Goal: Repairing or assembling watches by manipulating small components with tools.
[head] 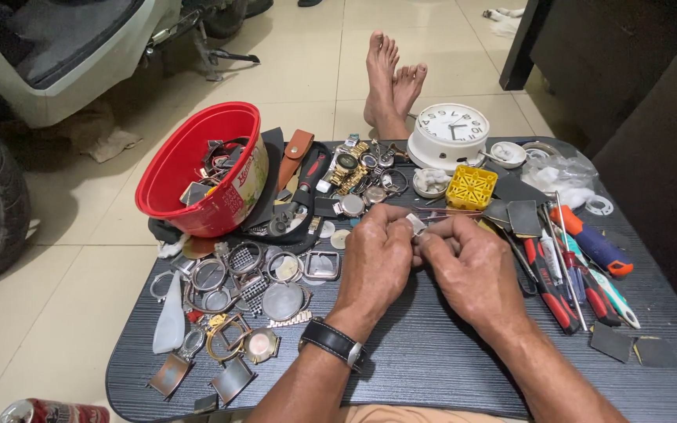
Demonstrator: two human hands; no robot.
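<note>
Two hands meet over the middle of the dark tabletop [432, 360], and between them sits a small silvery watch part [416, 224]. The left hand [374, 262], a black-strapped wristwatch [332, 342] on its wrist, has its grip closed on the part with thumb and fingertips; the right hand [472, 270] pinches in from the other side, fingers curled tight, touching the same piece. What the part is exactly is too small to tell.

Left of the grip lies a scatter of watch cases and bezels [244, 282], and beyond those a red plastic bowl [197, 168] tipped on its side with more parts inside. Just beyond the grip is a heap of metal wristwatches [354, 168], with a yellow grid tray [471, 186] and a white clock [450, 133] behind and slightly right. To the right of the grip lie red-handled pliers [550, 286], an orange-and-blue screwdriver [595, 244] and other slim tools, close by the right hand but not touching it. Past the far edge of the tabletop, two bare feet [389, 82] rest on the tiled floor [307, 70]. Nothing lies between the hands and the viewer but bare tabletop.
</note>
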